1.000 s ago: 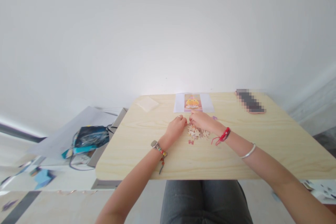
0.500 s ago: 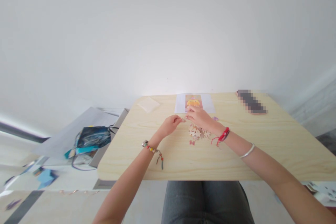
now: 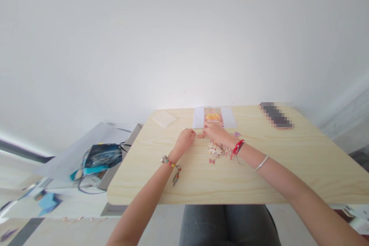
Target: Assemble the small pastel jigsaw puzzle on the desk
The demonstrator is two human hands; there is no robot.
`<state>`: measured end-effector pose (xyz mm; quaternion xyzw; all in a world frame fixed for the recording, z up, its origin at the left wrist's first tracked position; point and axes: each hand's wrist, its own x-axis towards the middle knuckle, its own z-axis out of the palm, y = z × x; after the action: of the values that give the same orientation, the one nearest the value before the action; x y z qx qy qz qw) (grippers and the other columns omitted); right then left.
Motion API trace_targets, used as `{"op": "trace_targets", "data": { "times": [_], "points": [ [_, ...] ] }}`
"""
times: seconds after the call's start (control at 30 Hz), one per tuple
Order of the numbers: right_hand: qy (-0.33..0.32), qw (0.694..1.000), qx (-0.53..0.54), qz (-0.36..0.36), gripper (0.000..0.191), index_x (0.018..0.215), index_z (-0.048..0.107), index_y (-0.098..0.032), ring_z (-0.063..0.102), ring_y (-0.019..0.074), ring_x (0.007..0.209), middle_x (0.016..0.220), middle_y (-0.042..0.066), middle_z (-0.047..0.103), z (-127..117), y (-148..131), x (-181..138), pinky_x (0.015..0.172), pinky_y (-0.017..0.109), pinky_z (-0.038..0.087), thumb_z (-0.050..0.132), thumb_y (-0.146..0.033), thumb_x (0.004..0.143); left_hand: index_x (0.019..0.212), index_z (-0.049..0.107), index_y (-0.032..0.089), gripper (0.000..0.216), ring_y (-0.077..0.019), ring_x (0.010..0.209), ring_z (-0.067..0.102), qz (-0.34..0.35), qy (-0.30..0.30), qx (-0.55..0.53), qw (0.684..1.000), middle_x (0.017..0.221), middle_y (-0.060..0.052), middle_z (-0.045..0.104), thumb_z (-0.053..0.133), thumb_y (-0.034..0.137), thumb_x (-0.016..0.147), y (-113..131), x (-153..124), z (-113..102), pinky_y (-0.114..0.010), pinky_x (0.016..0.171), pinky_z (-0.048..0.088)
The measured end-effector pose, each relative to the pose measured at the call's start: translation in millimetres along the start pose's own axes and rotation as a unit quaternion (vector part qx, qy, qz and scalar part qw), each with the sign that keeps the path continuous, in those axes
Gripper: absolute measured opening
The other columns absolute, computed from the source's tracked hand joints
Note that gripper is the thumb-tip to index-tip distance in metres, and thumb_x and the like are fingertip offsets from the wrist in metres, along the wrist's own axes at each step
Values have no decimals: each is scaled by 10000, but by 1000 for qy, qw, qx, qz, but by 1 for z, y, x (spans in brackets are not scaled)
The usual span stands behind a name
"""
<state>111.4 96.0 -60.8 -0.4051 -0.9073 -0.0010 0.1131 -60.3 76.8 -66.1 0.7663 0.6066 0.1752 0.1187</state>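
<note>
My left hand (image 3: 186, 138) rests low over the table with its fingers curled together. Just right of its fingertips lie small reddish jigsaw puzzle pieces (image 3: 201, 136). On their other side is my right hand (image 3: 216, 132), thumb and fingers closed; whatever its fingertips may hold is too small to make out. Below the right hand sits a pile of pale puzzle pieces (image 3: 215, 148), partly covered by the wrist. A separate reddish piece (image 3: 211, 161) lies in front of the pile, and a purple piece (image 3: 236, 134) shows beyond the right wrist.
Against the wall lies a white sheet with an orange cartoon picture (image 3: 213, 115). A pale square packet (image 3: 164, 119) is at the back left of the wooden table (image 3: 288, 157), and a pixelated dark phone-like object (image 3: 276, 115) at the back right. A dark bag (image 3: 103, 155) sits left of the table.
My left hand has drawn back slightly left, away from the reddish pieces, which now show on the table between the hands. My right hand has shifted slightly left and lower. The view has tilted slightly.
</note>
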Motion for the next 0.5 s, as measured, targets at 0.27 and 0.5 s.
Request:
{"op": "trace_targets", "data": {
  "times": [0.27, 0.5],
  "points": [
    [-25, 991, 118, -51, 145, 764, 651, -134, 483, 140, 755, 829, 65, 527, -8, 17, -25, 688, 248, 349, 513, -167, 790, 928, 600, 137, 194, -184, 826, 564, 24, -2, 24, 999, 859, -81, 590, 454, 183, 808, 13, -29, -12, -294, 764, 420],
    [-66, 981, 171, -58, 155, 809, 654, -139, 494, 138, 746, 855, 67, 534, -25, 14, -36, 689, 252, 364, 502, -150, 785, 882, 606, 160, 143, -170, 804, 565, 85, -46, -13, 995, 805, -48, 583, 516, 185, 774, 38, -43, 1, -270, 739, 428]
  ]
}}
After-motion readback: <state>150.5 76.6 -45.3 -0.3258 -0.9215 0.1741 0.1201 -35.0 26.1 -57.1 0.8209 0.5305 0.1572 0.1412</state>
